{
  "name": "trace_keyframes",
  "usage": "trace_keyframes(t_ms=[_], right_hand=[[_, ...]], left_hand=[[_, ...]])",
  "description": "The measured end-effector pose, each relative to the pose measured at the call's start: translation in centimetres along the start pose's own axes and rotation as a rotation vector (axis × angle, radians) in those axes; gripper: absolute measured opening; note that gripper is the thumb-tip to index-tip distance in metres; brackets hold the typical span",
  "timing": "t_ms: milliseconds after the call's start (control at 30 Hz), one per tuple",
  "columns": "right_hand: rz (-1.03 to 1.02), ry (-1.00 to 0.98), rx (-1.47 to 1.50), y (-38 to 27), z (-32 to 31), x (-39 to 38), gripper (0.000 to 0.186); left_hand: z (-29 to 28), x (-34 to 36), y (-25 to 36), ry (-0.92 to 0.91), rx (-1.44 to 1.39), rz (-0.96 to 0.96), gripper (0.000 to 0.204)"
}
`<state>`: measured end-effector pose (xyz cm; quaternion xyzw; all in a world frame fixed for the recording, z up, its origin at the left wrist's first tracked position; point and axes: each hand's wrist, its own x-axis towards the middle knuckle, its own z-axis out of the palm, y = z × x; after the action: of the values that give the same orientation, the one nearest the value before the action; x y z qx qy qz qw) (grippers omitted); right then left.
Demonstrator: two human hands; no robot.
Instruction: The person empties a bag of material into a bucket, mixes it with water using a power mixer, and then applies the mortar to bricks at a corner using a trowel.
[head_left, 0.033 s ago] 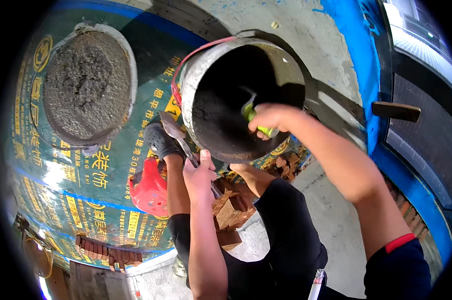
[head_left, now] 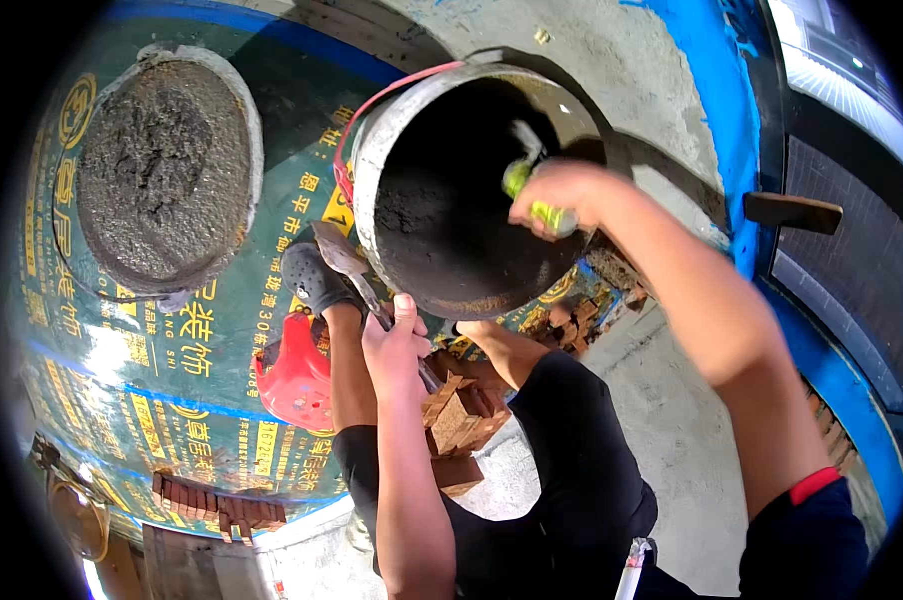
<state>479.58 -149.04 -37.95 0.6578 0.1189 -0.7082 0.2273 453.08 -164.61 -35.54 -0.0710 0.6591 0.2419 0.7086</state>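
Note:
My right hand (head_left: pixel 572 195) is wrapped round a green-handled tool (head_left: pixel 518 178) over the bucket's mouth. Its metal neck is smeared by motion, and its working end cannot be made out. The big white bucket (head_left: pixel 374 150) leans with its opening toward me; dark grey mortar (head_left: pixel 412 207) clings inside, and deep shadow hides much of the rest. Beside the near rim, my left hand (head_left: pixel 394 345) grips a small shovel (head_left: pixel 344 252) by its shaft, thumb up. The shovel's mortar-smeared blade points up and left, close to the bucket's wall.
A second bucket (head_left: pixel 167 170), full of wet grey mortar, stands left on green printed floor sheeting (head_left: pixel 262 215). A red plastic object (head_left: pixel 300 385) lies beside my left foot in a dark clog (head_left: pixel 315 278). Bricks (head_left: pixel 467 415) lie between my legs; others (head_left: pixel 212 503) sit lower left.
My right hand and the green-handled tool have risen and shifted slightly right, toward the bucket's right rim. My left hand keeps hold of the shovel in nearly the same place.

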Motion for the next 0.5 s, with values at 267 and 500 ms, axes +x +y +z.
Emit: trace_keyframes(t_ms=[267,500], right_hand=[[-0.484,0.47,-1.592,-10.1,13.8,-3.0,0.033],[-0.165,0.486,-1.777,-1.9,14.0,-1.4,0.064]], left_hand=[[-0.8,0.3,-0.5,-0.004,-0.093,0.04,0.034],[0.1,0.1,-0.3,0.024,-0.047,0.035,0.033]])
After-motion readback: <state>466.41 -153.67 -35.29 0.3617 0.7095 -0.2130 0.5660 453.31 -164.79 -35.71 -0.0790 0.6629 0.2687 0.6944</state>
